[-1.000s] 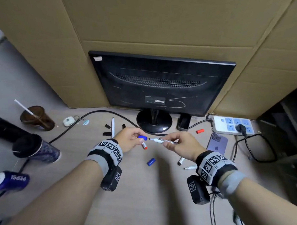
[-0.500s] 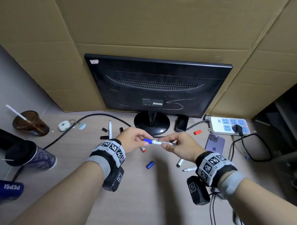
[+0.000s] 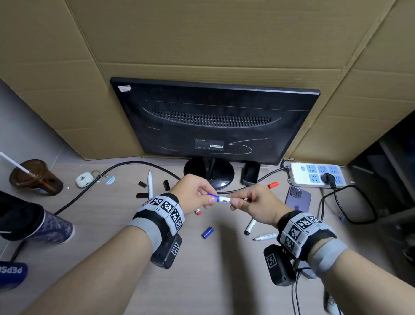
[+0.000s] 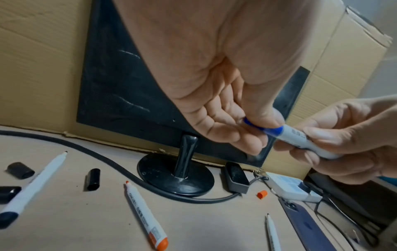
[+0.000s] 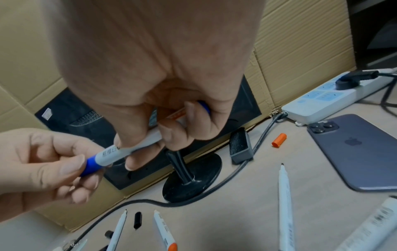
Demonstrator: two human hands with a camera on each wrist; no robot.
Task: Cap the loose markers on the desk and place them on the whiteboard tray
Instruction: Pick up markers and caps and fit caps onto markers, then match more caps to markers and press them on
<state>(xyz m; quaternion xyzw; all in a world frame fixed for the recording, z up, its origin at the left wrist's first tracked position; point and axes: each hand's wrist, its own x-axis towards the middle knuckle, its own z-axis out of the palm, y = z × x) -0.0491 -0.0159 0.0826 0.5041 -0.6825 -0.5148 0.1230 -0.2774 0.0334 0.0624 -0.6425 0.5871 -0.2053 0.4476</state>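
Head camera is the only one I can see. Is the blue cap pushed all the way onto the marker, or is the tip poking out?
Observer: In the left wrist camera, the blue cap sits flush against the marker. No tip shows.
Operator: What's that red bit under the left hand?
Observer: That's the end of an orange marker lying on the desk. Its orange tip is bare.
Operator: Is the right hand holding tight?
Observer: The right wrist camera shows the right hand with its fingers curled round the marker's barrel.
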